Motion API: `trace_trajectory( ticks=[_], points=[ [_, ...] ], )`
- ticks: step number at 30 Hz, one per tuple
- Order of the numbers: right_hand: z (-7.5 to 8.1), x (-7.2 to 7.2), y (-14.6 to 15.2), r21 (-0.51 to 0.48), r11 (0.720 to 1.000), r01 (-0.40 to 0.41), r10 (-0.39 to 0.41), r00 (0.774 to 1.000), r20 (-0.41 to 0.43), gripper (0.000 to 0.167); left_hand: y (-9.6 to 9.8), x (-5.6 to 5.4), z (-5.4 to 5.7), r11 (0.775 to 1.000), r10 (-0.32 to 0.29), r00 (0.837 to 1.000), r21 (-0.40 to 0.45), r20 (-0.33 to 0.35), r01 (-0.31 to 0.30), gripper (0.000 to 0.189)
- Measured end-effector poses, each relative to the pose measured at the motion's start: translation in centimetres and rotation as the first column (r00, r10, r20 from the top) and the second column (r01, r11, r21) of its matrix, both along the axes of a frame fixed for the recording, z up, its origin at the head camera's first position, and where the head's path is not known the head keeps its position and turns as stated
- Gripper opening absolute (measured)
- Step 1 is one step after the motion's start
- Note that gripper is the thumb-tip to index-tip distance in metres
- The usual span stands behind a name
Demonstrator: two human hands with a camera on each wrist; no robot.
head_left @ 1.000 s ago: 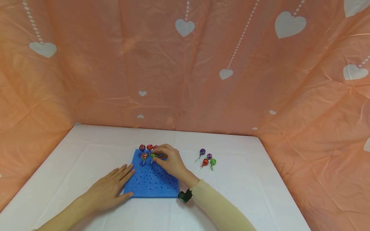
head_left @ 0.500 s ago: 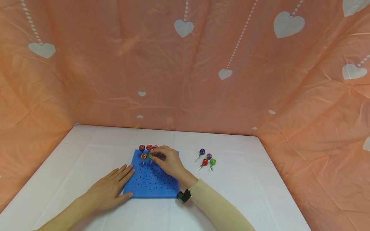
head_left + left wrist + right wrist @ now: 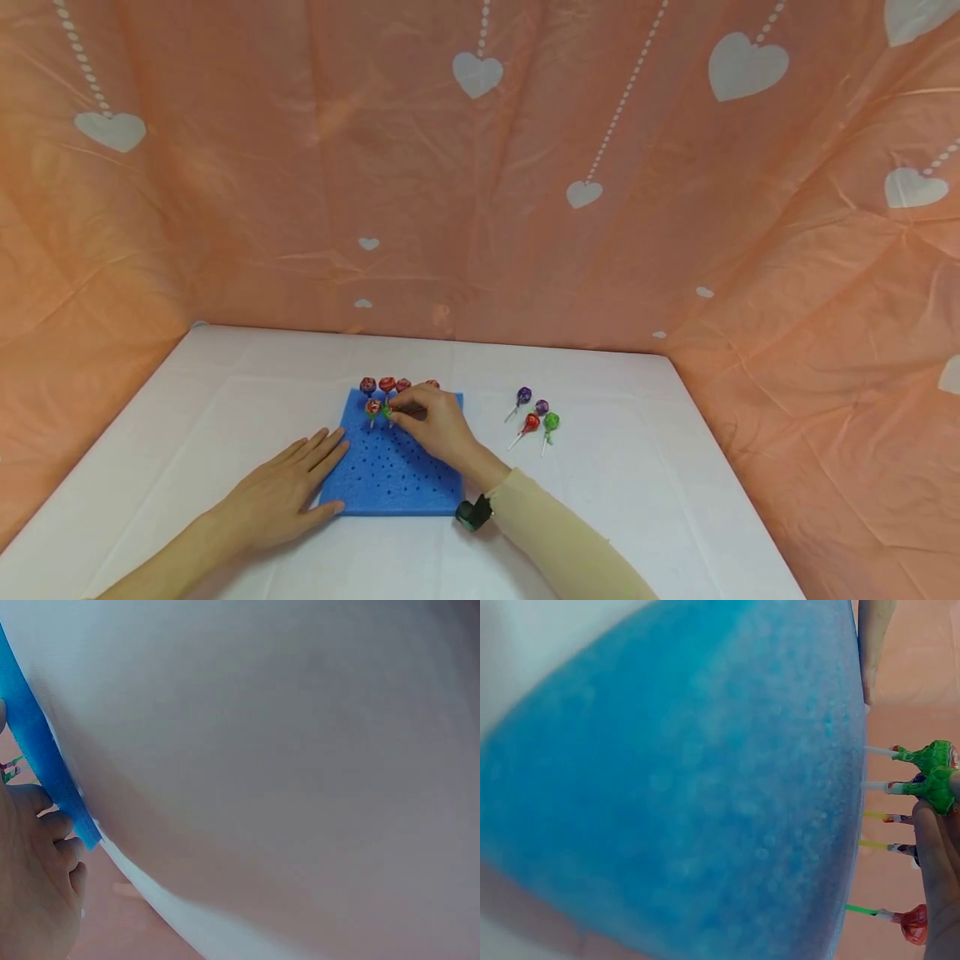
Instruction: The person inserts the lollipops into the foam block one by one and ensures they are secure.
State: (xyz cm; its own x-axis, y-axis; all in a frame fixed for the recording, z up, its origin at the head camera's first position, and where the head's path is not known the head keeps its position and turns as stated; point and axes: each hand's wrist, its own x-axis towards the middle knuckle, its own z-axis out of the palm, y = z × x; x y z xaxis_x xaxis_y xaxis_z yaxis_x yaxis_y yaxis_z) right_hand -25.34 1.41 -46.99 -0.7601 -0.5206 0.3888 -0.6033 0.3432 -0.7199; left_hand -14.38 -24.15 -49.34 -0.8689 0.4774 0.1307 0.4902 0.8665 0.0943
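Observation:
A blue foam board [image 3: 393, 487] dotted with small holes lies on the white table. My left hand [image 3: 277, 496] rests flat along its left edge, fingers spread over the rim. Thumb and fingers of my right hand [image 3: 442, 429] pinch a green-wrapped lollipop [image 3: 936, 789], whose white stick stands upright at the foam in the right wrist view. Just left of it stands a red-and-green lollipop [image 3: 373, 407]. Along the far edge several lollipops, such as a red one [image 3: 387, 384], stand upright with sticks in the foam. The right hand partly covers the pinched lollipop in the head view.
Right of the board, two purple lollipops [image 3: 524, 394], a red lollipop [image 3: 532, 422] and a green lollipop [image 3: 552, 421] lie loose on the table [image 3: 622, 483]. A dark wrist camera [image 3: 474, 512] sits on the right wrist. An orange curtain [image 3: 525, 250] with hearts encloses the table.
My right hand has shifted slightly left and down with the green lollipop, which now stands closer to the red-and-green one. A back-row lollipop has come into view behind the hand. The left hand stays put.

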Motion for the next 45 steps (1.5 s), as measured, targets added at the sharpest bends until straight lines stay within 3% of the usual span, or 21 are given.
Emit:
trace_trajectory(
  ticks=[15,23,28,33,40,45],
  points=[
    [0.5,0.6,0.6,0.012,1.0,-0.016,0.015,0.999,0.037,0.026,0.0,0.0,0.1,1.0,-0.012,1.0,0.007,-0.007,0.012,0.082],
    [1.2,1.0,3.1,-0.015,1.0,0.0,0.001,0.999,0.041,0.031,0.2,-0.1,0.1,1.0,-0.007,1.0,0.021,-0.005,0.007,0.082],
    [1.3,0.9,5.4,-0.034,0.998,0.056,-0.054,0.998,0.04,0.032,0.1,-0.1,0.1,0.999,0.014,1.0,0.029,0.026,-0.014,0.083],
    [1.4,0.8,8.1,-0.053,0.988,0.144,-0.143,0.989,0.03,0.031,0.1,-0.2,0.0,1.0,-0.003,1.0,0.021,0.012,0.003,0.083],
    [1.0,0.1,12.3,-0.131,0.96,0.246,-0.251,0.968,-0.021,0.03,0.1,-0.1,0.1,1.0,0.002,1.0,0.025,0.006,-0.002,0.082],
    [0.7,-0.3,15.2,-0.203,0.926,0.317,-0.317,0.948,0.033,0.027,0.1,-0.2,0.1,1.0,0.002,1.0,0.017,0.005,-0.002,0.083]
  ],
)
